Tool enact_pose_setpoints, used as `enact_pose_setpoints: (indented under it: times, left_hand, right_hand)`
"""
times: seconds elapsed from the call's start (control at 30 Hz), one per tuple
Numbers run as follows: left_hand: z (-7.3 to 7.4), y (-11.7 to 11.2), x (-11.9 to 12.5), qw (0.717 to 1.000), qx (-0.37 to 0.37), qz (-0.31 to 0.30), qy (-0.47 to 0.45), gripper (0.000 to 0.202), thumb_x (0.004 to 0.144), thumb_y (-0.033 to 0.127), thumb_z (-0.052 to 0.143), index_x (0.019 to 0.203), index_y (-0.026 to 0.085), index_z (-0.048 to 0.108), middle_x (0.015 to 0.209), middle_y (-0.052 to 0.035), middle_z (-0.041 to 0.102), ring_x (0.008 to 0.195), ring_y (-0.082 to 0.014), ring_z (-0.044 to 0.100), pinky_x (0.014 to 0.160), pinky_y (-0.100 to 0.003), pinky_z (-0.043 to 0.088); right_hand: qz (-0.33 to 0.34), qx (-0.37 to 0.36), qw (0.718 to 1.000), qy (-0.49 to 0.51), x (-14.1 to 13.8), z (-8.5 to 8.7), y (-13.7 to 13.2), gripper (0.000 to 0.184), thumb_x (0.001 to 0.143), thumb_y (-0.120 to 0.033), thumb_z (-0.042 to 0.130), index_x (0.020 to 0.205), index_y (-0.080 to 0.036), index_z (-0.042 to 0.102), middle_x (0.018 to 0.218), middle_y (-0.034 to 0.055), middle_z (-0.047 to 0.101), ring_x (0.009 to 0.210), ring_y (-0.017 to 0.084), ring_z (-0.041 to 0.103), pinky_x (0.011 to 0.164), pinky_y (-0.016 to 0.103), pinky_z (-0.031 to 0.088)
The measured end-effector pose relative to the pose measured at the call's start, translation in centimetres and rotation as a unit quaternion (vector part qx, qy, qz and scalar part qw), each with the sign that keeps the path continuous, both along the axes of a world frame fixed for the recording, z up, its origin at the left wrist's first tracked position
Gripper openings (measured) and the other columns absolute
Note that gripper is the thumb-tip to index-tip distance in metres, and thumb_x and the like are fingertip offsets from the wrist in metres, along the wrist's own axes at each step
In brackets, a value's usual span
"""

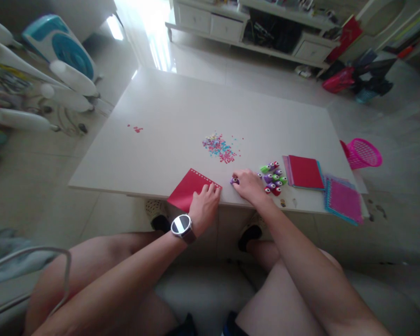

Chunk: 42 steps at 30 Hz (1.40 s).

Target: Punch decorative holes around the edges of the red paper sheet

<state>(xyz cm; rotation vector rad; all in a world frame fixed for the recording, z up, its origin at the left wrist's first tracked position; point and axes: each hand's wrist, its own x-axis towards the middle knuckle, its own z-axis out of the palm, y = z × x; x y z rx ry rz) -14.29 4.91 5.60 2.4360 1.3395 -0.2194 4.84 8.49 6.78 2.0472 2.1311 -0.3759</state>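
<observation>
Your right hand (pixel 249 185) is closed around a small purple piece (pixel 234 181) at the near edge of the table (pixel 171 107), just right of the red sheet (pixel 184 189). Your left hand (pixel 205 203) lies on that sheet, fingers bent; whether the thumb pinches it from below cannot be determined. The sheet lies at an angle, its near part projecting past the tabletop. It is red, with a row of small holes along its far side; your left fingertips rest close to the right end of this row. Just right of your right hand, a cluster of purple, green and red pieces (pixel 275 177) restricts room on that side. Beyond both hands lies a loose heap of multicoloured confetti (pixel 221 150); some pink bits (pixel 137 129) lie well apart, far left. Farther right are a red-topped stack (pixel 306 172), purple sheets (pixel 343 200) and, past the table, a pink basket (pixel 364 153).
</observation>
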Motion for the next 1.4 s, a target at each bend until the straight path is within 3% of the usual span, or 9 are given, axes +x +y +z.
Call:
enact_pose_setpoints:
  times: [0.1,0.2,0.3,0.4,0.5,0.7,0.87,1.13,1.4]
  left_hand:
    - [0.3,0.8,-0.6,0.998,-0.026,0.025,-0.045,0.038,0.104,0.007,0.043,0.134,0.017,0.064,0.13,-0.0156,0.073,0.12,-0.0279,0.069,0.092,-0.039,0.061]
    - [0.7,2.6,-1.3,0.989,-0.052,0.093,-0.106,0.026,0.105,0.015,0.051,0.118,0.019,0.074,0.107,-0.0109,0.08,0.1,-0.0247,0.074,0.085,-0.035,0.056]
    - [1.0,4.8,-2.1,0.953,-0.12,0.15,-0.234,0.02,0.1,0.028,0.063,0.102,0.019,0.08,0.094,-0.0076,0.081,0.084,-0.0201,0.071,0.075,-0.03,0.052]
    - [1.4,6.3,-2.8,0.892,-0.206,0.185,-0.356,0.026,0.091,0.038,0.069,0.094,0.016,0.082,0.085,-0.0053,0.08,0.074,-0.017,0.067,0.064,-0.026,0.048]
    - [2.1,6.8,-3.3,0.846,-0.247,0.222,-0.418,0.029,0.081,0.04,0.075,0.093,0.015,0.082,0.083,-0.0056,0.08,0.071,-0.0169,0.067,0.061,-0.025,0.048]
    - [3.5,6.1,-3.3,0.804,-0.299,0.256,-0.446,0.031,0.077,0.043,0.084,0.093,0.016,0.08,0.076,-0.0043,0.077,0.063,-0.0153,0.065,0.055,-0.023,0.047]
    - [4.0,6.0,-3.3,0.774,-0.339,0.267,-0.463,0.026,0.08,0.037,0.085,0.095,0.018,0.076,0.074,-0.0029,0.076,0.059,-0.0144,0.064,0.054,-0.023,0.047]
    - [3.5,5.9,-3.1,0.74,-0.365,0.277,-0.492,0.028,0.078,0.035,0.088,0.094,0.018,0.073,0.077,-0.004,0.079,0.058,-0.0149,0.066,0.053,-0.023,0.047]
    - [3.7,5.9,-2.9,0.737,-0.373,0.276,-0.492,0.019,0.081,0.027,0.08,0.096,0.018,0.072,0.077,-0.0021,0.078,0.058,-0.0133,0.066,0.052,-0.021,0.045]
  right_hand:
    - [0.003,0.02,0.999,0.036,0.3,-0.2,0.2,0.026,0.103,-0.023,0.066,0.126,-0.019,0.077,0.13,0.0114,0.077,0.129,0.029,0.066,0.109,0.038,0.05]
    - [-0.013,0.038,0.992,0.122,0.5,0.0,0.5,0.024,0.101,-0.021,0.067,0.123,-0.018,0.078,0.132,0.011,0.077,0.131,0.027,0.066,0.114,0.036,0.047]
    - [-0.056,0.041,0.965,0.252,0.5,0.4,0.9,0.022,0.102,-0.022,0.061,0.111,-0.017,0.08,0.12,0.0097,0.081,0.116,0.023,0.072,0.108,0.032,0.05]
    - [-0.091,0.009,0.912,0.399,0.4,0.6,1.2,0.025,0.1,-0.032,0.058,0.094,-0.018,0.078,0.1,0.0068,0.081,0.099,0.024,0.072,0.096,0.033,0.052]
    - [-0.125,-0.028,0.838,0.53,0.2,0.4,1.2,0.027,0.092,-0.044,0.065,0.085,-0.019,0.075,0.091,0.0047,0.077,0.092,0.024,0.069,0.086,0.034,0.05]
    - [-0.172,-0.109,0.693,0.691,-0.8,0.3,0.8,0.025,0.072,-0.043,0.083,0.082,-0.022,0.074,0.088,0.0021,0.072,0.088,0.021,0.064,0.087,0.034,0.049]
    - [-0.194,-0.147,0.623,0.743,-1.1,0.7,0.6,0.023,0.071,-0.036,0.088,0.079,-0.021,0.073,0.086,0.0017,0.07,0.087,0.019,0.061,0.084,0.032,0.048]
    - [-0.191,-0.189,0.557,0.786,-1.5,1.2,0.3,0.021,0.072,-0.032,0.087,0.079,-0.021,0.071,0.09,0.0021,0.071,0.086,0.019,0.061,0.087,0.033,0.05]
    - [-0.201,-0.176,0.562,0.783,-1.3,0.9,0.5,0.02,0.073,-0.033,0.087,0.081,-0.022,0.072,0.085,0.0003,0.07,0.083,0.019,0.06,0.084,0.032,0.049]
